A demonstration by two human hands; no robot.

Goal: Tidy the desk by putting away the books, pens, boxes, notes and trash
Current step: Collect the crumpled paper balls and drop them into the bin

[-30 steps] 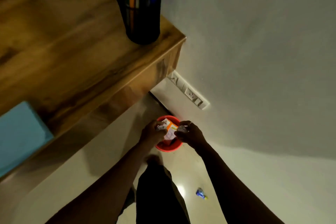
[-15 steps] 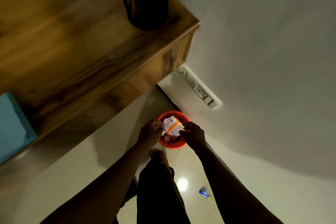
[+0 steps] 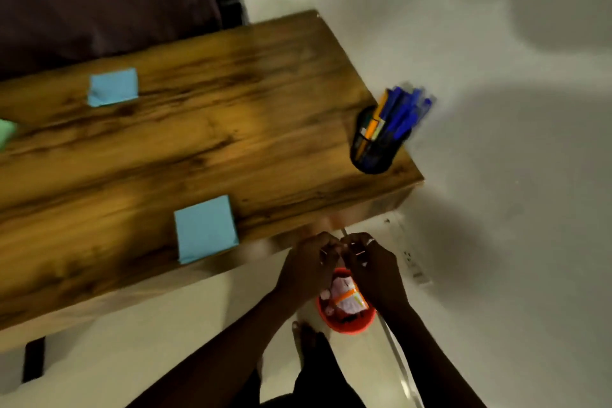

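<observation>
a long wooden desk carries two blue square sticky notes and a black mesh cup of blue pens. below its edge, on the floor, a small red round bin holds crumpled white-and-orange paper trash. left hand and right hand meet above it, fingers curled together (grip too blurred to tell).

desk: wood, semi-gloss | pen holder: black mesh | floor: glossy

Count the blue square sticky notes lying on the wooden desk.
2. One blue square paper note lies toward the desk's far left; the other sits at the near edge. A green one is cut off at the frame's left; more may lie beyond.
</observation>
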